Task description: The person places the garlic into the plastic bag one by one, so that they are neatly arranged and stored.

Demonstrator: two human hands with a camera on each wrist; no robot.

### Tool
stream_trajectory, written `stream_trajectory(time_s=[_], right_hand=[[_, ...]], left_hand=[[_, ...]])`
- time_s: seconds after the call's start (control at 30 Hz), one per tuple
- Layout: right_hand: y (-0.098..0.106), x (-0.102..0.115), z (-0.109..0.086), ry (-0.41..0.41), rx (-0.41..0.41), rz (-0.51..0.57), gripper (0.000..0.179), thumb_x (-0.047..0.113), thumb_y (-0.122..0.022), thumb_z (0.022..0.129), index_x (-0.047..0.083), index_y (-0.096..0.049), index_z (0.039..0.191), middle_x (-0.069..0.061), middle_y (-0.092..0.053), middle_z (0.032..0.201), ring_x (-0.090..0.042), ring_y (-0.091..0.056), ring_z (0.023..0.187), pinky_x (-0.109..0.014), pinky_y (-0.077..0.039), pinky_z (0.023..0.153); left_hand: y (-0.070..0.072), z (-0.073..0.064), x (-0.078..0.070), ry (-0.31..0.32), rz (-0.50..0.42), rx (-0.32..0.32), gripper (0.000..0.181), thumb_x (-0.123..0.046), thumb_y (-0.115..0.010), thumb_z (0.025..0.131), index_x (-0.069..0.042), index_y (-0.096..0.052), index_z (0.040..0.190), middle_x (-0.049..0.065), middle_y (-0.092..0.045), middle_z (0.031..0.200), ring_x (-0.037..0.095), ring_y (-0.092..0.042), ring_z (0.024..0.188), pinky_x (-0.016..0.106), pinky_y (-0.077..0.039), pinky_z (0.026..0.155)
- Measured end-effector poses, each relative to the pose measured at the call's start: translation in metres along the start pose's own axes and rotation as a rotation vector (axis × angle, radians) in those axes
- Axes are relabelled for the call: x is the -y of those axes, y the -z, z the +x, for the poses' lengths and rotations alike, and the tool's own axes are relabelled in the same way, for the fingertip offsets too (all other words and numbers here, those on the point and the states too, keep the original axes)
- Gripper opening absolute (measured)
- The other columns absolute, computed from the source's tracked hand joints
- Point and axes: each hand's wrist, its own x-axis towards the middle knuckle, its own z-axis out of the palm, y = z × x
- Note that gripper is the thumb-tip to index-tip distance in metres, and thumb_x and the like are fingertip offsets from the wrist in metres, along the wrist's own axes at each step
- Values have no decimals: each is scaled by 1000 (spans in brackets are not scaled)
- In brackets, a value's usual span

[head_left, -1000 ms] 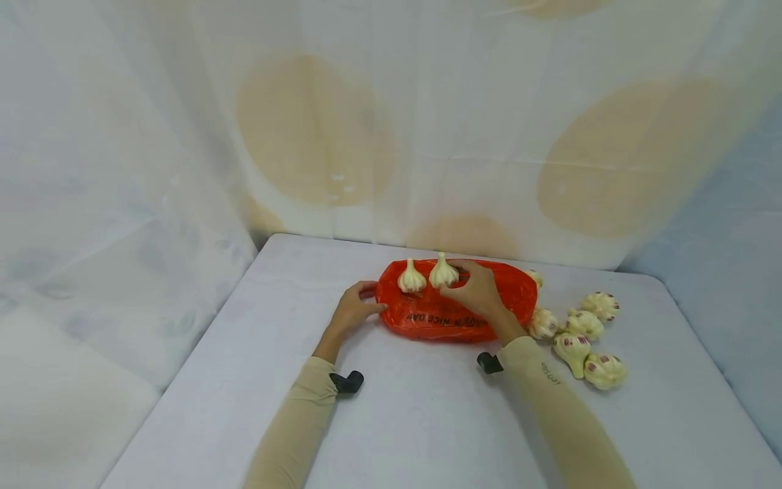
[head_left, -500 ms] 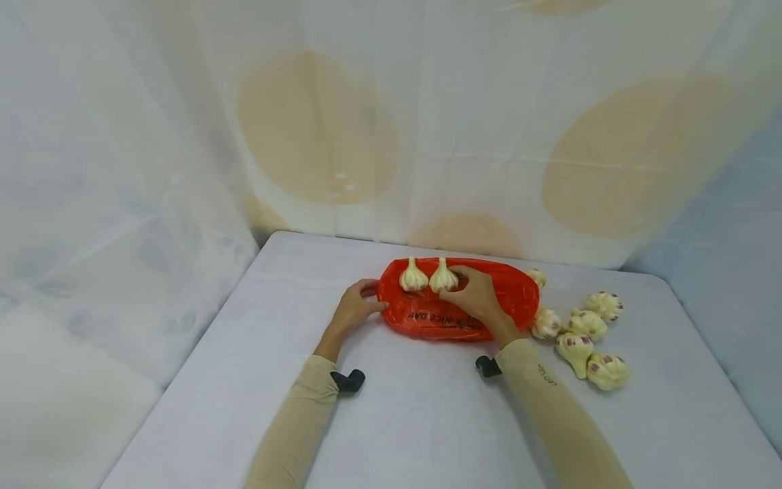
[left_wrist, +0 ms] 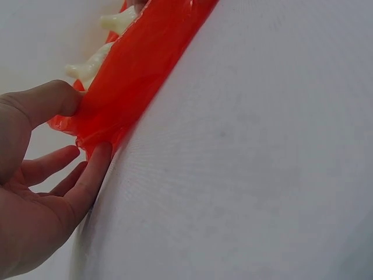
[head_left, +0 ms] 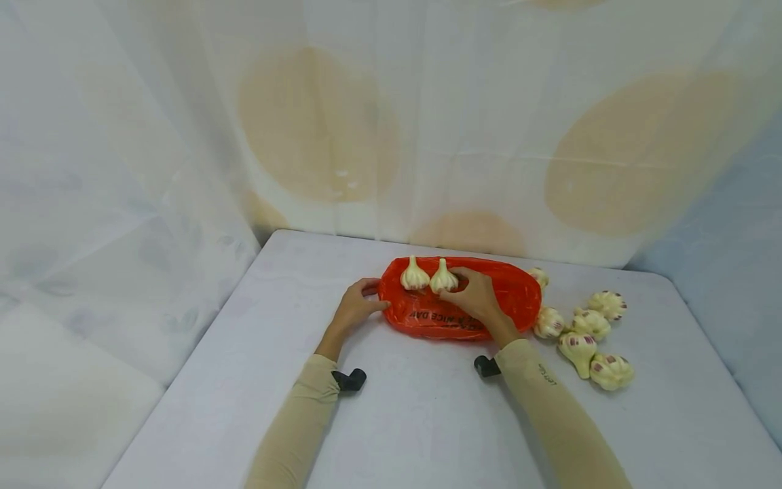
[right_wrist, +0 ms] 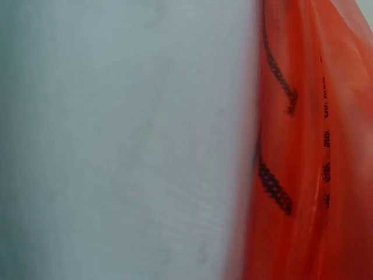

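A red plastic bag [head_left: 449, 326] with dark upside-down print lies in an oval tray shape with raised sides. Two garlic bulbs stand upright in it, side by side with their stems up. My right hand [head_left: 479, 297] pinches the right garlic bulb [head_left: 442, 277] between thumb and fingers. Just left of that one stands the other garlic bulb [head_left: 415, 275]. At the bag's left end my left hand [head_left: 356, 304] holds the side, thumb near and fingers on the far side. In the right wrist view, only the red bag's [right_wrist: 349, 151] side and the white surface show.
Several more garlic bulbs [head_left: 588, 324] with purple patches lie on the white table [head_left: 415, 414] right of the bag, some against its right end. A pale curtain [head_left: 464, 129] with tan circles hangs behind the table's back edge.
The garlic bulb in my right hand has come down slightly, beside the left bulb. My left hand stays at the bag's end. The head view has shifted slightly.
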Motion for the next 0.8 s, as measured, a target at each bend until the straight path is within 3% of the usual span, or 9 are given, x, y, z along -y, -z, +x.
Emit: stream_trajectory(time_s=[0.6,0.8], right_hand=[[1,-2,-2,-77,88,-2,65,39,-75,82,6,-56,135,-12,-60,129,-29,-55,114,-50,-47,98],[0,-3,-1,-63,81,10,63,39,-76,82,6,-58,132,-10,-60,128,-27,-54,113,-48,-47,98]], left_hand=[[0,-1,-1,3,9,3,60,-19,-78,81,-12,-55,135,7,-58,132,25,-51,123,45,-45,102],[0,-1,0,-12,1,5,60,-18,-78,80,-11,-55,135,7,-58,131,26,-51,122,45,-44,103]])
